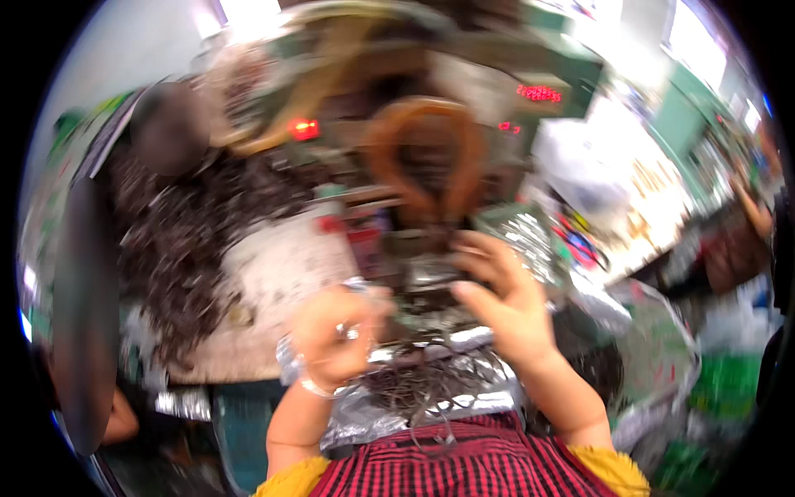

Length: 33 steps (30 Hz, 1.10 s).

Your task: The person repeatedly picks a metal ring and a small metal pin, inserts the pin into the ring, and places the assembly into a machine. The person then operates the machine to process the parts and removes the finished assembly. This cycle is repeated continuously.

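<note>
The picture is blurred by motion. My left hand (335, 335), with a ring and a bangle, is curled closed in front of the machine; whatever it holds is smeared. My right hand (509, 298) reaches in beside the machine's middle, thumb and fingers apart, with nothing visible in it. Between and beyond them stands a machine with a metal working area (431, 273) and an orange-brown belt loop (476, 157) above. Below my hands, silver foil-like sheeting (364, 422) covers my lap, with dark thin curly pieces (431, 381) on it.
A big heap of dark small pieces (182, 232) lies on the pale worktable (290, 257) at left, near another person (87, 273). On the right are a white plastic bag (584, 166), a green machine housing (563, 62) with red digits, and a pale sack (662, 340).
</note>
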Motion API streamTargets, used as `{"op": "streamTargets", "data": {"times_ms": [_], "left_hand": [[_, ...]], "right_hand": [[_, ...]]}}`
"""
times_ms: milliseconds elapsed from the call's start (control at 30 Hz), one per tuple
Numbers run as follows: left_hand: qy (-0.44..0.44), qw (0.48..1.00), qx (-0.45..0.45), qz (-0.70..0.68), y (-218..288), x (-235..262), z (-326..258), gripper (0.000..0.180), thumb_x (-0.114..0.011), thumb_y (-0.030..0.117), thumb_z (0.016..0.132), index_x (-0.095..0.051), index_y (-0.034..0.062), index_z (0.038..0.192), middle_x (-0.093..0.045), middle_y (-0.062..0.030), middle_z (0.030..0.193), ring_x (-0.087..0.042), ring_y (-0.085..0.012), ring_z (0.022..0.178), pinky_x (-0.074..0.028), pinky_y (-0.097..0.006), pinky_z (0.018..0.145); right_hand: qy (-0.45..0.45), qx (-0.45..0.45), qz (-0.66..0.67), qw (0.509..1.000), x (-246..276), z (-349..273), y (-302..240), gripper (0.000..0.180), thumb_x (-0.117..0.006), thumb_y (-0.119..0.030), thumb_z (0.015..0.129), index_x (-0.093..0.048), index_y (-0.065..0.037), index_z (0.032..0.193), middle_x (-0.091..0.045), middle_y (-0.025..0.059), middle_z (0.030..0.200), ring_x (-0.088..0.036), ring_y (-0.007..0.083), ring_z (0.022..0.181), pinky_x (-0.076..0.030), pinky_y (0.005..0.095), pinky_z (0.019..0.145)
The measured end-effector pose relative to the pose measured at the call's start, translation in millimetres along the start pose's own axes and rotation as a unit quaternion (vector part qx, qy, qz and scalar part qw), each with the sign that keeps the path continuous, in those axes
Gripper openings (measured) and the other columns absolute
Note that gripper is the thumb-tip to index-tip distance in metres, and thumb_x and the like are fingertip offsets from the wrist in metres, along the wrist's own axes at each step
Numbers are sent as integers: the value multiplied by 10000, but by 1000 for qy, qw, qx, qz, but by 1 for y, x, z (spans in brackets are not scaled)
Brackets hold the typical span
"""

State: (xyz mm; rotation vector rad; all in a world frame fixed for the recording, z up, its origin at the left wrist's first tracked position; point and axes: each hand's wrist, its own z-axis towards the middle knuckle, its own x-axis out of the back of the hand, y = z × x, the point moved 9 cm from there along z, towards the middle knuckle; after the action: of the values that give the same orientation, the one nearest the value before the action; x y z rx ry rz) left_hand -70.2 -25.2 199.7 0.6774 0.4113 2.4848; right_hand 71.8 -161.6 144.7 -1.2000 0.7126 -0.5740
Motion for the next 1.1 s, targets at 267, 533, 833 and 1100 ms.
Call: {"op": "streamTargets", "data": {"times_ms": [267,533,833,1100], "left_hand": [[186,926,218,244,-96,152,-153,324,-775,151,799,-641,13,1060,-647,-151,1069,-625,-315,984,-505,-385,861],[394,760,285,433,-176,432,-272,441,-643,330,939,-601,-23,1200,-597,-211,1213,-566,-360,1134,-432,-403,989],[291,846,412,175,-339,510,-259,559,-446,461,1022,-542,33,1368,-513,-126,1434,-443,-249,1355,-321,-345,1119],[416,777,462,-97,-386,443,-248,825,-358,701,948,-430,53,1454,-449,-115,1459,-459,-235,1312,-402,-379,1046]], "right_hand": [[11,197,-203,959,-42,-30,-15,351,-595,7,846,-585,20,1196,-617,114,1175,-574,215,1116,-421,339,982],[-303,-84,-59,947,-276,88,115,443,-698,-142,870,-563,-32,1279,-634,98,1127,-597,202,1077,-477,319,908],[-248,75,-227,939,-430,282,155,712,-756,-345,818,-493,34,1360,-608,169,1261,-594,244,1143,-463,342,968],[-427,-87,-221,873,-525,348,212,689,-748,-325,843,-455,-61,1408,-622,86,1210,-580,193,1093,-459,298,944]]}}
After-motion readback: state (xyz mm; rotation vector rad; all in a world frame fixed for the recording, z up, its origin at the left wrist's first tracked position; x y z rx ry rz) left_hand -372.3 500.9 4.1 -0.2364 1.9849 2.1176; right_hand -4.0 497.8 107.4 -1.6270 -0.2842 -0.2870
